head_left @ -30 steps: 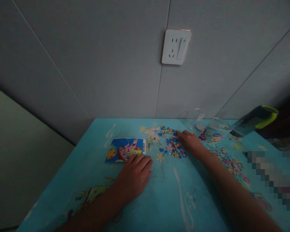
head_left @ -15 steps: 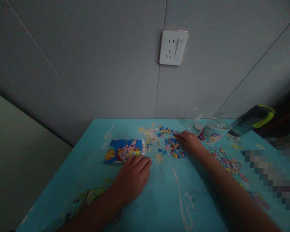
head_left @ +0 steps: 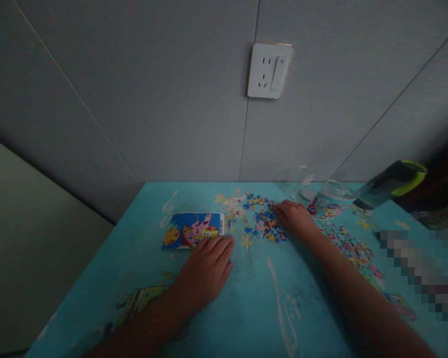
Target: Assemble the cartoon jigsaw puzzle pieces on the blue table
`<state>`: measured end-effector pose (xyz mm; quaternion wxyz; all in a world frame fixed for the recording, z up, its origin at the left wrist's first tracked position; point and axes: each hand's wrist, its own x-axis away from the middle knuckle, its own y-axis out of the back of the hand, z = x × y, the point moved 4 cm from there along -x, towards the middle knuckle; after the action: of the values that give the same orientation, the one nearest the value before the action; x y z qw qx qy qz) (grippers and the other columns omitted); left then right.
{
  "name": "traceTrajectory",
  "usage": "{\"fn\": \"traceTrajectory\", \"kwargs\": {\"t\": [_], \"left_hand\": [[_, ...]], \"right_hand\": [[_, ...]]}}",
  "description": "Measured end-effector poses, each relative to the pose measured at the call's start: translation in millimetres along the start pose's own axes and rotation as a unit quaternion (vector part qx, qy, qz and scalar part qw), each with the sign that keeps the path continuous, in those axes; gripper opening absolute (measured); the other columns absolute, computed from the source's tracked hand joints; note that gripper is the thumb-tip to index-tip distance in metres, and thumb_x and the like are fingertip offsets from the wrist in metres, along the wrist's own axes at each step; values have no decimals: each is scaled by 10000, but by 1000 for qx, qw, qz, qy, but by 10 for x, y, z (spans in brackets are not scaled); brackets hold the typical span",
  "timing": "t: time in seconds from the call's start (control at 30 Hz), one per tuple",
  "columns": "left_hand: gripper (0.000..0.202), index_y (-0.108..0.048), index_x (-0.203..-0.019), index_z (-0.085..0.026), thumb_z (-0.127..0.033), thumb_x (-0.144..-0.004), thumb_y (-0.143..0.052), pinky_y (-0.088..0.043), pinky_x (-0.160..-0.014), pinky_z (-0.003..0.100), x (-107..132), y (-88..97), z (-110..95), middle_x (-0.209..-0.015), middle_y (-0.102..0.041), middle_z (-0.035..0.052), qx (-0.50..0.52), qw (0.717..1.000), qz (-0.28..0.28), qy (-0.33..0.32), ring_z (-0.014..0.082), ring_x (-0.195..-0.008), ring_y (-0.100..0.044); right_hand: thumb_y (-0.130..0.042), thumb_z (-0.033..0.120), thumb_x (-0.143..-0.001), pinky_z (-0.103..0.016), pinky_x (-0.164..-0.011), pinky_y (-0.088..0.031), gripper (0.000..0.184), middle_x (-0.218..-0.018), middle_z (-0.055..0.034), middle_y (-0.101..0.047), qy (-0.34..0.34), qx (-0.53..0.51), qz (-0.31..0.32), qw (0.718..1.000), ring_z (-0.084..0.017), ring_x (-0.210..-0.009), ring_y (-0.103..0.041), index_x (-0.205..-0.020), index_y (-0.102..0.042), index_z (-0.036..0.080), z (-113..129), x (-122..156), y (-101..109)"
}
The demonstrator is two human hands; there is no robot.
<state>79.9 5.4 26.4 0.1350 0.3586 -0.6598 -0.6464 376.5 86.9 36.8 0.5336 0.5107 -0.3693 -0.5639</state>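
My left hand (head_left: 205,268) lies flat and open on the turquoise cartoon-printed table (head_left: 246,308), its fingertips touching the lower right edge of a blue cartoon picture card (head_left: 192,229). My right hand (head_left: 296,219) rests palm down at the right side of a small cluster of loose jigsaw pieces (head_left: 263,223), fingers reaching among them. Whether those fingertips pinch a piece is hidden. Several more pieces (head_left: 353,251) are strewn along the table under and beyond my right forearm.
A clear plastic container (head_left: 330,196) lies at the back right by the wall. A dark bottle with a lime-green band (head_left: 392,181) lies tilted at the far right. A white wall socket (head_left: 269,70) sits above the table. The table's left edge drops off to the floor.
Both hands stay almost where they were. The view shifts slightly; my right fingers nudge a little among the pieces.
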Motion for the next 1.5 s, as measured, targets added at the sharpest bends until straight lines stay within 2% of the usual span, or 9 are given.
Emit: {"fn": "traceTrajectory", "kwargs": {"t": [0.23,0.37,0.53,0.77,0.93,1.1,1.23,1.37,1.5], "left_hand": [[411,-534,-1391,-123,-268,-1007,-525,-422,-1068,510,-19,25,-19,-1398,-584,135,-2,1000,-20,-7,308,-1251,-538],[297,-607,-1279,-147,-217,-1006,-512,-444,-1022,482,-21,108,-88,-1278,-641,115,34,996,-62,-56,279,-1175,-572],[221,-643,-1179,-144,-189,-1000,-522,-455,-965,448,0,170,-188,-1152,-674,95,58,991,-71,-99,248,-1087,-599],[317,-591,-1295,-146,-287,-1023,-510,-437,-998,474,-35,109,-318,-1233,-639,116,69,993,-10,-100,270,-1152,-573],[386,-562,-1341,-157,-360,-1013,-548,-431,-1024,489,-38,23,-382,-1341,-586,124,80,992,41,-93,293,-1215,-541],[316,-579,-1324,-160,-254,-1035,-492,-428,-1034,478,-44,43,-369,-1324,-618,110,70,992,24,-102,263,-1211,-559],[309,-585,-1319,-147,-204,-1040,-468,-397,-1078,487,-33,49,-350,-1363,-618,106,66,990,12,-121,251,-1247,-550],[325,-579,-1336,-146,-188,-1043,-446,-365,-1117,514,-5,36,-342,-1398,-610,105,65,989,5,-135,252,-1297,-530],[341,-566,-1355,-145,-177,-1042,-434,-336,-1149,525,-3,59,-347,-1428,-588,111,66,988,5,-138,250,-1335,-504]], "right_hand": [[-446,441,-1022,-247,-627,-476,410,-756,-7,-709,17,-128,58,990,-168,-674,-636,-882,-749,202,372,356,176],[-542,391,-961,-251,-610,-462,332,-756,-6,-704,10,-342,176,923,-163,-671,-613,-843,-753,163,741,697,91],[-569,309,-933,-280,-619,-449,274,-711,-12,-705,0,-329,197,923,-170,-644,-598,-804,-773,179,949,873,-21],[-684,375,-868,-270,-592,-440,214,-708,-1,-663,-55,-370,160,913,-163,-637,-578,-946,-731,181,735,880,24],[-565,346,-953,-299,-695,-502,264,-730,-17,-698,-39,-373,152,914,-178,-694,-642,-1055,-751,188,630,849,76],[-545,269,-974,-337,-837,-531,283,-993,-63,-742,36,-357,143,923,-199,-886,-684,-1160,-756,236,690,879,97],[-596,249,-941,-336,-828,-553,340,-1015,-49,-760,0,-362,141,922,-202,-891,-703,-1258,-716,235,679,910,73],[-658,254,-910,-319,-769,-569,264,-908,-24,-783,-44,-372,172,911,-198,-806,-721,-1152,-757,215,702,935,23],[-650,227,-935,-315,-835,-557,164,-986,-15,-785,4,-359,157,920,-191,-872,-724,-1015,-789,259,749,932,43]]}}
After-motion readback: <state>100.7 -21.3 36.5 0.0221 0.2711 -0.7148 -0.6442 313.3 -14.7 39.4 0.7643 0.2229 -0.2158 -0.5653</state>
